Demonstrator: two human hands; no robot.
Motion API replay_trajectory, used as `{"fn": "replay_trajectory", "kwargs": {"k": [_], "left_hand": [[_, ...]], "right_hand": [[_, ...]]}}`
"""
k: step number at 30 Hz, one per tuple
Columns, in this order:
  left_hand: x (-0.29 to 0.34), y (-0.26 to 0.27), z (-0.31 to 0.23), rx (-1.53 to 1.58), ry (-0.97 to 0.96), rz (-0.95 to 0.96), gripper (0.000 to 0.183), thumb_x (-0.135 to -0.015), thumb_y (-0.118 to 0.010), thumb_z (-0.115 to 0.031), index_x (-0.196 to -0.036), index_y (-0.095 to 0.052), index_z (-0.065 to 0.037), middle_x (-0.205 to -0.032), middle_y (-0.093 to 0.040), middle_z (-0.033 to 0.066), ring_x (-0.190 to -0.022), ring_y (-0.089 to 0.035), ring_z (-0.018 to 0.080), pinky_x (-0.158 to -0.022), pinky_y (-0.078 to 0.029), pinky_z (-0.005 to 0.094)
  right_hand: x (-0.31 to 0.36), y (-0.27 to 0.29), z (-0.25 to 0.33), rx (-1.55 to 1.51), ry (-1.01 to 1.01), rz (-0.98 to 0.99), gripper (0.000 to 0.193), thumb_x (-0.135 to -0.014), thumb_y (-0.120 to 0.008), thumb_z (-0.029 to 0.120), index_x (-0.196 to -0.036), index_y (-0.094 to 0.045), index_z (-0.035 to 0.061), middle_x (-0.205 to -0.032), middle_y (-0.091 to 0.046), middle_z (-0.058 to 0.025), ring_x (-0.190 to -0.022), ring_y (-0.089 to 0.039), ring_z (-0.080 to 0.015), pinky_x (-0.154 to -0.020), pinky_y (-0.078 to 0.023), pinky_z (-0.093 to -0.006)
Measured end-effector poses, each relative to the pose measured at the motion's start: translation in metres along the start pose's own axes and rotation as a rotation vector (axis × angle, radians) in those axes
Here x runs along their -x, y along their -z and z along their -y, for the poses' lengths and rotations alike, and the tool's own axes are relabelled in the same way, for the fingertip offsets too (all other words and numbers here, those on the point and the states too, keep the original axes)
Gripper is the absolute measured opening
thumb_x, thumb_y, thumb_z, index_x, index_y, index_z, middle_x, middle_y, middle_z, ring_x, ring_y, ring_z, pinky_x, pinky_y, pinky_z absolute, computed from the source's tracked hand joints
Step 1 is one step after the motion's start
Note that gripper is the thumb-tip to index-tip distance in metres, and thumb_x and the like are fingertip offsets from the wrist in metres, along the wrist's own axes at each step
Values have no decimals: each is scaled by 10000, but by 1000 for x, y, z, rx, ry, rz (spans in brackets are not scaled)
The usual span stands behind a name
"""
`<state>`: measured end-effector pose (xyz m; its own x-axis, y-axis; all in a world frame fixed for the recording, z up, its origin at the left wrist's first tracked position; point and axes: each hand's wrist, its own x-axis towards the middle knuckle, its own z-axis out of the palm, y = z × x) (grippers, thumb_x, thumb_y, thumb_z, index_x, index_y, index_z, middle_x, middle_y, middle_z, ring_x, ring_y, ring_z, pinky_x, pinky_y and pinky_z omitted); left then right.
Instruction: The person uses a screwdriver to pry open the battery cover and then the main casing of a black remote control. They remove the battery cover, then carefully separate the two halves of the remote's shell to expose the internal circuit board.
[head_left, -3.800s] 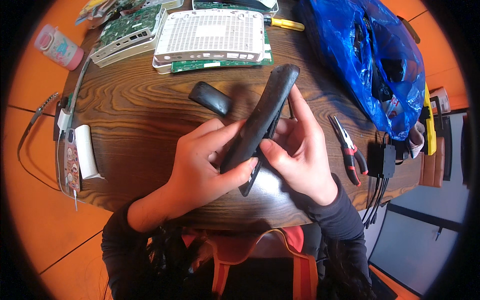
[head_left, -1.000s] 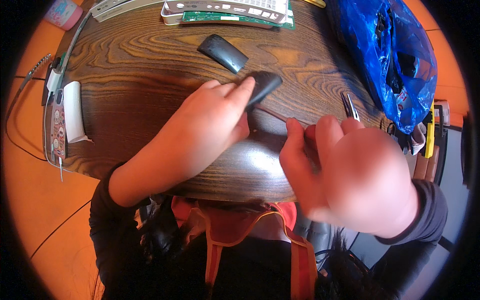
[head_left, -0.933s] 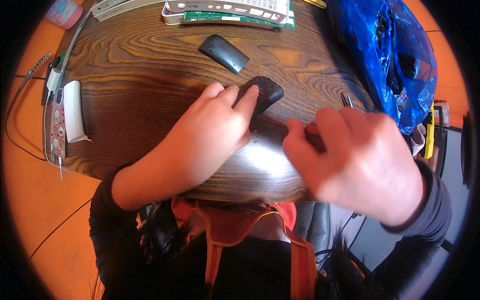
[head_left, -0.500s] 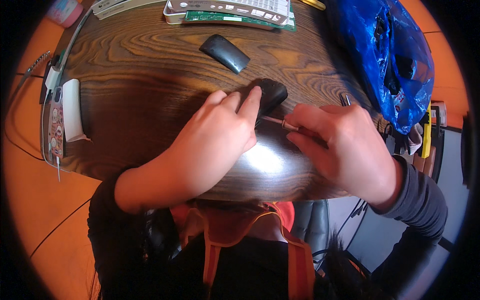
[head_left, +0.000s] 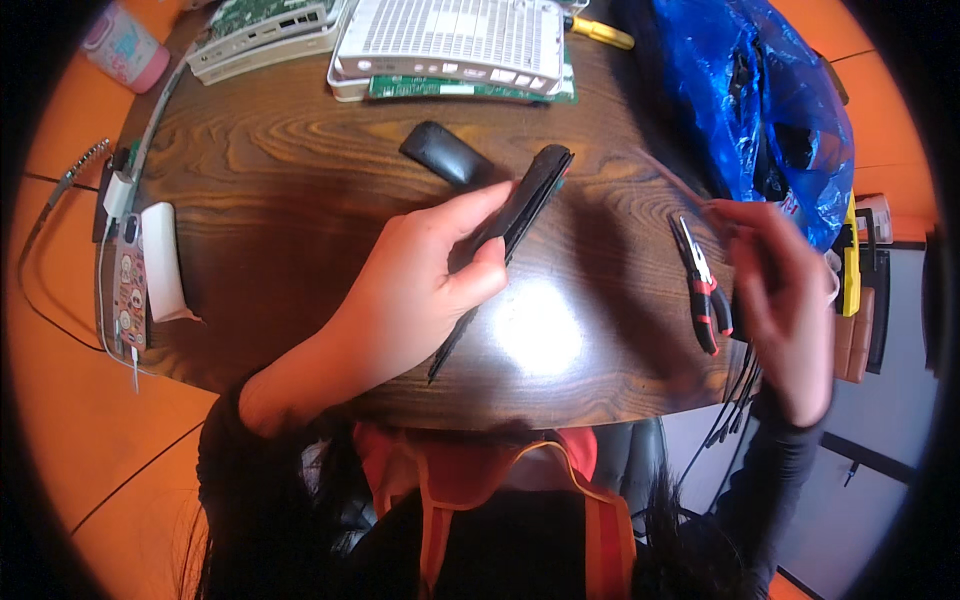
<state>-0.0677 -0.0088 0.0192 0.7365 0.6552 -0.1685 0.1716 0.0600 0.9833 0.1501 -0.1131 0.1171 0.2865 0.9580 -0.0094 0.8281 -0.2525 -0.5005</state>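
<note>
My left hand (head_left: 405,265) is wrapped round a long black handset casing (head_left: 536,192), thumb on its near side. The casing is tilted on edge above the table, and a gap runs along its seam. A thin-shafted screwdriver (head_left: 672,176) is in my right hand (head_left: 780,290), blurred by motion; its handle is mostly hidden by the fingers. The tool is apart from the casing. Just beyond my left hand lies a curved black cover (head_left: 445,152) on the table. Below my right hand's fingers, long-nose pliers (head_left: 707,295) with red and black handles rest on the wood.
White device housings (head_left: 450,40) with green circuit boards (head_left: 470,88) stand at the back, beside a yellow-handled tool (head_left: 603,32). A blue plastic bag (head_left: 720,90) fills the far right. At the left edge are a phone (head_left: 131,280) with a cable, a white curved piece (head_left: 165,262) and a pink-and-white container (head_left: 125,50).
The screwdriver has come away from the casing as my right hand moved right and up. My left hand has lifted and turned the casing, showing its open seam. The pliers are now uncovered.
</note>
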Motion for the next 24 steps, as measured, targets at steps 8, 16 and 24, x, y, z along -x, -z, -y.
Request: {"fn": "replay_trajectory", "kwargs": {"k": [8, 16, 24], "left_hand": [[-5, -7, 2, 461, 30, 187, 393, -916, -367, -114, -1264, -449, 48, -1099, -600, 142, -963, -606, 184, -819, -523, 315], [-2, -20, 20, 91, -202, -1, 511, -838, -506, -29, -1340, -414, -2, -1046, -608, 99, -900, -596, 146, -787, -482, 269], [8, -23, 21, -473, -385, -150, 620, -722, -625, -8, -1318, -461, -34, -909, -603, 144, -766, -601, 265, -688, -492, 335]], "right_hand": [[-1, -85, -63, 171, 257, -123, 322, -822, -574, -9, -1138, -570, 48, -898, -530, -153, -807, -567, -311, -724, -474, -369], [2, -94, -15, -795, 91, 107, 724, -814, -647, 76, -1414, -244, 52, -843, -613, -77, -740, -581, -97, -692, -469, -223], [-2, -110, -14, -1192, 88, 221, 696, -836, -624, -5, -1417, -245, 49, -1015, -561, -46, -864, -560, -83, -773, -464, -218]]}}
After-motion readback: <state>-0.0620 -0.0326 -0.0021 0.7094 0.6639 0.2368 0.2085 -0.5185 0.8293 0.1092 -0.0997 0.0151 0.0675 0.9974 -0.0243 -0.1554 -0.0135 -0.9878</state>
